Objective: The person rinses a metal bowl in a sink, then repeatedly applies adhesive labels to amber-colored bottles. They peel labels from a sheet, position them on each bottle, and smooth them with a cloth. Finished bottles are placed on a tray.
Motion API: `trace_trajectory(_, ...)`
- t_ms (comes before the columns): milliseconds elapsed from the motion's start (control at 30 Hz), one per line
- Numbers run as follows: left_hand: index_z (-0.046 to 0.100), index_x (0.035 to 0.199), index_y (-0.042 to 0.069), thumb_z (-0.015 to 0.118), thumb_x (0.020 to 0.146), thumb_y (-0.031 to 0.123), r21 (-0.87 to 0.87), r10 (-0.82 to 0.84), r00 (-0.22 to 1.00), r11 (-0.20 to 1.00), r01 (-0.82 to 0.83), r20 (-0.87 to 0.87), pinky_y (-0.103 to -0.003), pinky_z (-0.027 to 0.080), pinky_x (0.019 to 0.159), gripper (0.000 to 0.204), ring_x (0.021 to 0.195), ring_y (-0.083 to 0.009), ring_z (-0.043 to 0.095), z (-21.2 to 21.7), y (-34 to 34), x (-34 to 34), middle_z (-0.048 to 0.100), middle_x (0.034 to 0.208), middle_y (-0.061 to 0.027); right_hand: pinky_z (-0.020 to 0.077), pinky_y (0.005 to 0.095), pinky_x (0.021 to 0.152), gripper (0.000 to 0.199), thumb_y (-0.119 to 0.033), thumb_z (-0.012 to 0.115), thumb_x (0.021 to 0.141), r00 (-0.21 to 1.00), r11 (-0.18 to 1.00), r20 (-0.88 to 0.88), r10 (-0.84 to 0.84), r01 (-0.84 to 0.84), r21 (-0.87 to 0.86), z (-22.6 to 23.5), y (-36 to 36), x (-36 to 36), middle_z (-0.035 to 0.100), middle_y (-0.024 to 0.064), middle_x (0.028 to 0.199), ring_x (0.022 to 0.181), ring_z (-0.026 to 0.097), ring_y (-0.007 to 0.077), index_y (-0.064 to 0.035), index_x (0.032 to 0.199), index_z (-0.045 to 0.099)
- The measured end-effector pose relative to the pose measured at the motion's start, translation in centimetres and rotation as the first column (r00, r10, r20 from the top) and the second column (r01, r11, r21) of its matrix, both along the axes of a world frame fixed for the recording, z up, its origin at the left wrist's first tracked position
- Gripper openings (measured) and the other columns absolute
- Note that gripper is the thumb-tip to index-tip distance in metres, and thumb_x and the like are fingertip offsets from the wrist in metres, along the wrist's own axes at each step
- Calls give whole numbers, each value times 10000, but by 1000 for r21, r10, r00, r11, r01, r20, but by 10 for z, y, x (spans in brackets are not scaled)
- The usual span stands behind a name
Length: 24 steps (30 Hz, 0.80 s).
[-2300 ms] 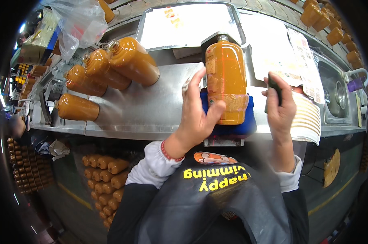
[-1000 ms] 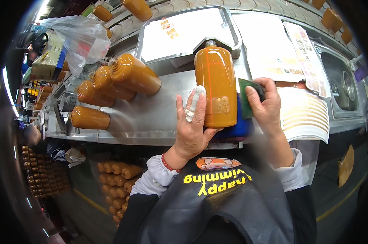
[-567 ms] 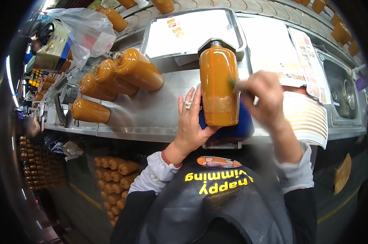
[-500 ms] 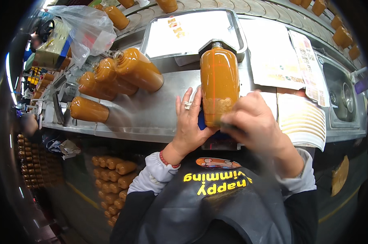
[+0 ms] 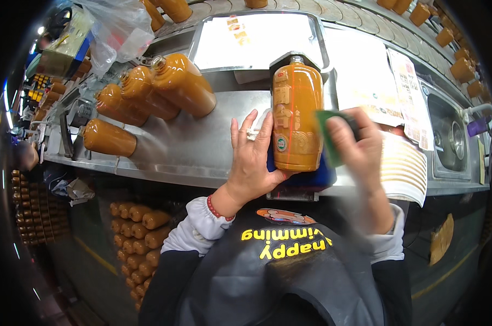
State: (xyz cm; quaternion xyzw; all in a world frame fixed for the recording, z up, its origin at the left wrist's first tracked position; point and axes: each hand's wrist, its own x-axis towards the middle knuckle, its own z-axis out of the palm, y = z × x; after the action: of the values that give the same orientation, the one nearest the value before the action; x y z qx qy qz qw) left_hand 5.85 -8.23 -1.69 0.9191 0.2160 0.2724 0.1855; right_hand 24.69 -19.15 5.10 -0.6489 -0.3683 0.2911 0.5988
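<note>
An amber-brown glass bottle [image 5: 303,117] lies with its neck away from me, on a blue support [image 5: 328,173]. Printed transfer pieces with red and green marks show along its left side, and a thin red light line runs down it. My left hand [image 5: 251,155] rests against the bottle's left side, fingers stretched apart and thumb at its base; white wrapping covers part of a finger. Just right of the bottle, my right hand [image 5: 355,138], blurred by motion, grips a flat green scraper [image 5: 328,138] with a dark part.
Several similar bottles [image 5: 183,87] stand on the steel counter [image 5: 224,130] at left. A metal tray [image 5: 257,41] with a white sheet lies behind. Printed sheets [image 5: 360,76] and a sink [image 5: 447,133] are at right. More bottles [image 5: 142,233] are stacked low at left.
My right hand has moved from the bottle's base to its right side, where the scraper now shows. The bottle's visible face now carries printed pieces. The view has shifted slightly.
</note>
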Motion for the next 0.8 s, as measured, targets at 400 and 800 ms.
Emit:
trace_trajectory(400,302,1513,-23,809,711,506,-6,-5,998,1000,5,-65,-612,81,1178,1086,1447,-435,276,11,3,0,458,1478,-198,423,354,673,241,-99,789,776,499,939,804,-324,62,339,-38,-11,-7,581,53,811,730,543,192,-38,977,673)
trace_trajectory(800,263,1518,-57,812,706,500,35,-2,1000,999,3,-32,-652,47,1156,1127,1435,-448,252,6,6,-5,614,1227,-233,455,283,645,220,-94,776,815,755,947,656,-3,-209,245,-16,-22,-18,606,44,801,685,553,163,-16,989,666)
